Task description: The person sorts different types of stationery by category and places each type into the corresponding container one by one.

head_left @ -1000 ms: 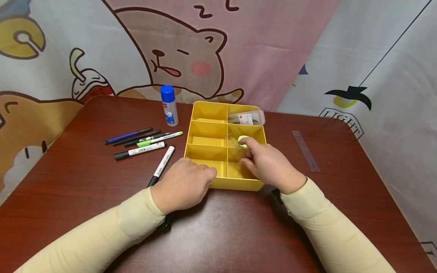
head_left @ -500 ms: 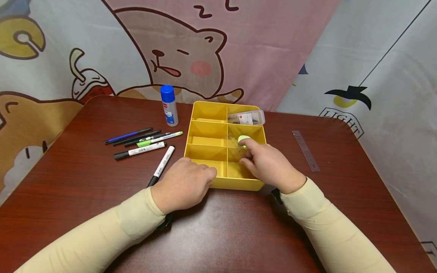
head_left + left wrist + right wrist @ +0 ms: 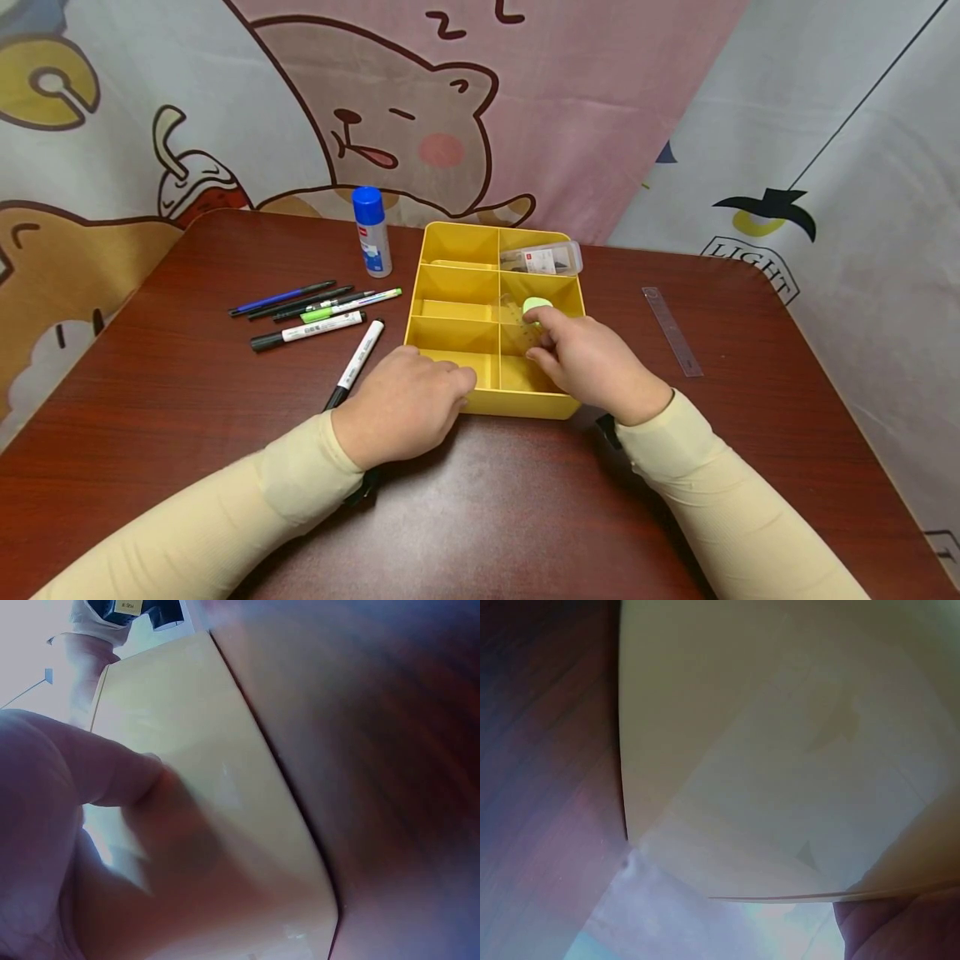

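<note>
My left hand [image 3: 403, 406] grips the near left corner of a yellow divided organizer box [image 3: 517, 406]; in the left wrist view its thumb [image 3: 124, 776] lies on the box's outer wall [image 3: 195, 712]. Over the right-hand compartments, my right hand [image 3: 592, 358] has its index finger and thumb bent around a thin clear plastic piece [image 3: 516, 323] with small dark marks. A pale green rounded thing [image 3: 537, 305] shows just past the index fingertip, partly covered by it. The remaining right fingers are hidden. The right wrist view mostly shows the box wall [image 3: 667, 712].
A clear lidded case [image 3: 542, 260] leans in the far right compartment. Left of the box stands a blue-capped glue stick [image 3: 372, 233], with several pens [image 3: 292, 298] and two white markers [image 3: 322, 327] on the table. A clear ruler [image 3: 672, 332] lies to the right.
The clear piece has tilted slightly towards me, and the pale green thing shows a little further back. The left hand and the box stay put.
</note>
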`<state>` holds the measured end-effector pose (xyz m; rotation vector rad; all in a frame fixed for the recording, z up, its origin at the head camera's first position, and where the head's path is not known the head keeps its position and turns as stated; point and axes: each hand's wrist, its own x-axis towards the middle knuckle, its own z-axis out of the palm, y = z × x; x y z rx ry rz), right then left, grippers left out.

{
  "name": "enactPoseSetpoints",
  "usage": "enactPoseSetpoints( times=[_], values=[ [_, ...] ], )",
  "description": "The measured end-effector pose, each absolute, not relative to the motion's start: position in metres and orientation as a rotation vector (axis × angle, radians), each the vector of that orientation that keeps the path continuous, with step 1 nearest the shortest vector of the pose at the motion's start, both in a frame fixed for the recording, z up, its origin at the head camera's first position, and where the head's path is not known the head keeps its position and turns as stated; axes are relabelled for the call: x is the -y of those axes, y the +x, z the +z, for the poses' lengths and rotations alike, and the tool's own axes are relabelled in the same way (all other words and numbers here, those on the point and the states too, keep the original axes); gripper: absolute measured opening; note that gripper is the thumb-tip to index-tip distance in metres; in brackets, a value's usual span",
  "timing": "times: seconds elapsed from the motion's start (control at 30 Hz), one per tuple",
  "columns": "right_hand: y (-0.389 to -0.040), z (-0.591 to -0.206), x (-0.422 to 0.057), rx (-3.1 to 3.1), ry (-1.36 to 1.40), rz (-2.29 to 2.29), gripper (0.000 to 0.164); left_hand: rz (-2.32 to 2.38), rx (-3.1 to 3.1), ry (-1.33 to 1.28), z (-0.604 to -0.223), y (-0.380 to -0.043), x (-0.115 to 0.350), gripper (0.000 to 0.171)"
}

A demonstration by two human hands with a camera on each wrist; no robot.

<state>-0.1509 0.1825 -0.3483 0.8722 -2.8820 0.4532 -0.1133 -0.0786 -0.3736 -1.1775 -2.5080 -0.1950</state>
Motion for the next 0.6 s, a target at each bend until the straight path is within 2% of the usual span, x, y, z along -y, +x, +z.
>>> enactPoseSetpoints(
  times=[0.6],
  values=[
    [-0.1518, -0.3484, -0.1817, 2.900, 0.854, 0.437, 0.041, -0.173, 2.513, -1.152, -0.3753, -0.1140, 0.0785, 0.030]
  ],
)
